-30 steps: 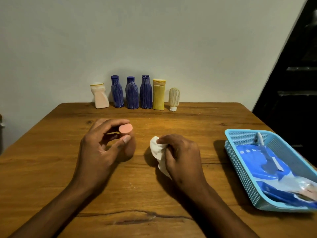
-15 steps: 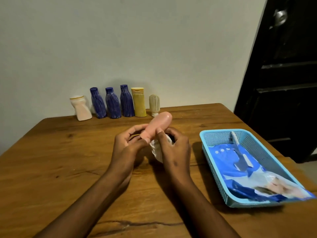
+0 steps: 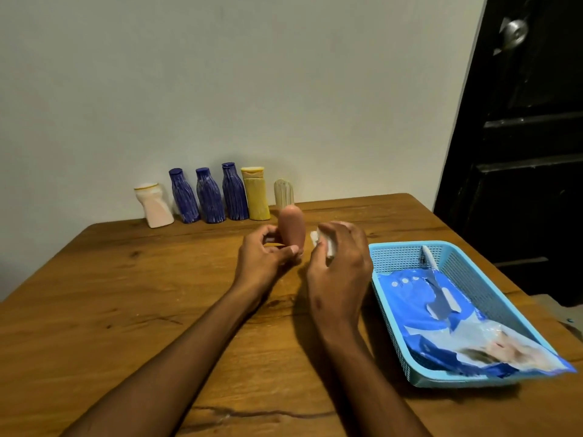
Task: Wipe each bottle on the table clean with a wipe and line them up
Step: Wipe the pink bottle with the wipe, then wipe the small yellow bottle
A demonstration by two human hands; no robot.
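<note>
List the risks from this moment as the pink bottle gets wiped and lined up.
The left hand grips the pink bottle only near its base, so it may slip or tip. The wipe, bunched in the right hand, may miss parts. Setting it beside the small cream bottle could topple that one.

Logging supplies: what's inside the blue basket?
In the blue basket lies an opened blue wipes pack, its end overhanging the near rim, and a white pen-like item at the far end. Anything under the pack is covered.
</note>
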